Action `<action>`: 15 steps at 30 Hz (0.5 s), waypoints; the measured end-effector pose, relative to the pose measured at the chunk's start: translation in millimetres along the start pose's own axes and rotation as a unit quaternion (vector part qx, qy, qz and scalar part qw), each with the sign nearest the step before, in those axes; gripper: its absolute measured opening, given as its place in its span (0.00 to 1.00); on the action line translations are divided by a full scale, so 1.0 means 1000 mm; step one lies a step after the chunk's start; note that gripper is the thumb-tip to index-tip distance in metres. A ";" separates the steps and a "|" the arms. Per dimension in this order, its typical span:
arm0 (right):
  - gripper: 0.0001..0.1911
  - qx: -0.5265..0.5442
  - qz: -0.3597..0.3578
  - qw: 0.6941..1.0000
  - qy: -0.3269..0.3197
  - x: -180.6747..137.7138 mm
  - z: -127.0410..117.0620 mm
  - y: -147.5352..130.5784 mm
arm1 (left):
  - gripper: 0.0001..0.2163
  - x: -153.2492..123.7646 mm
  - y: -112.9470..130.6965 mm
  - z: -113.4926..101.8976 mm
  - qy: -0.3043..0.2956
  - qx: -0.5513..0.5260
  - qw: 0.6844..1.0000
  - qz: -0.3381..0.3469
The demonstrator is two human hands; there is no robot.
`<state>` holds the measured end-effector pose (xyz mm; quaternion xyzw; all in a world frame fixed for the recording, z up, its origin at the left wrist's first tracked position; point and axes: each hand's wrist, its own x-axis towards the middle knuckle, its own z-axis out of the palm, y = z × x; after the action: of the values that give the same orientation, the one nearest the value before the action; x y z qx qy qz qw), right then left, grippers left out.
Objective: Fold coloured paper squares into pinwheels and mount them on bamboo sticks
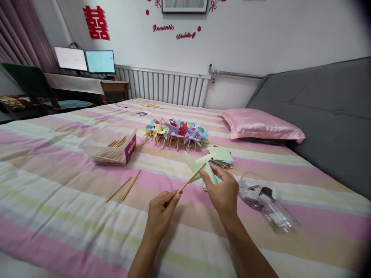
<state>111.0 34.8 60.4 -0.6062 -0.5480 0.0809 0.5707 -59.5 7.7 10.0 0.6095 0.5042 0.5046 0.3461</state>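
Observation:
A thin wooden stick (191, 178) slants up to the right, its lower end pinched in my left hand (162, 208). The stick's upper end lies against a pale green paper pinwheel (194, 165). My right hand (222, 188) grips that pinwheel near its centre, thumb close to the stick's tip; whether they are joined I cannot tell. Just behind the right hand is a stack of coloured paper squares (222, 154), with a few blue-edged sheets partly hidden below the pinwheel. Several loose sticks (129, 186) lie on the striped bedspread left of my hands.
A clear plastic box (100, 150) of sticks stands at left. Several finished pinwheels (176, 131) sit bunched behind my hands. At right are a clear round container (255, 191) with small items and a clear plastic cup (279, 218). A pink pillow (261, 125) lies by the grey headboard (315, 112).

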 end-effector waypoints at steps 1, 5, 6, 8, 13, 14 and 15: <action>0.21 0.029 0.017 0.999 -0.003 0.000 0.001 0.001 | 0.14 0.000 -0.001 0.000 0.003 0.000 1.000 0.003; 0.22 0.174 0.102 0.979 -0.027 0.005 0.002 0.011 | 0.14 -0.001 -0.002 -0.001 0.010 0.003 1.000 0.010; 0.21 0.204 0.118 0.971 -0.031 0.006 0.002 0.014 | 0.14 -0.001 -0.001 -0.002 0.011 0.003 1.000 0.009; 0.19 0.241 0.140 0.960 -0.041 0.009 0.001 0.018 | 0.14 -0.001 0.000 -0.002 0.010 0.000 1.000 0.007; 0.18 0.246 0.160 0.955 -0.053 0.012 -0.002 0.021 | 0.13 -0.001 0.004 -0.002 0.011 -0.006 1.000 0.009; 0.18 0.248 0.162 0.954 -0.053 0.012 -0.002 0.022 | 0.13 -0.001 0.004 -0.001 0.013 -0.007 1.000 0.009; 0.17 0.250 0.162 0.953 -0.053 0.012 -0.002 0.022 | 0.13 -0.001 0.005 -0.001 0.015 -0.009 1.000 0.007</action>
<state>129.2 48.5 50.2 -0.5193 -0.4344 0.3391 0.6532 -59.4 5.8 14.4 0.6020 0.5004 0.5208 0.3404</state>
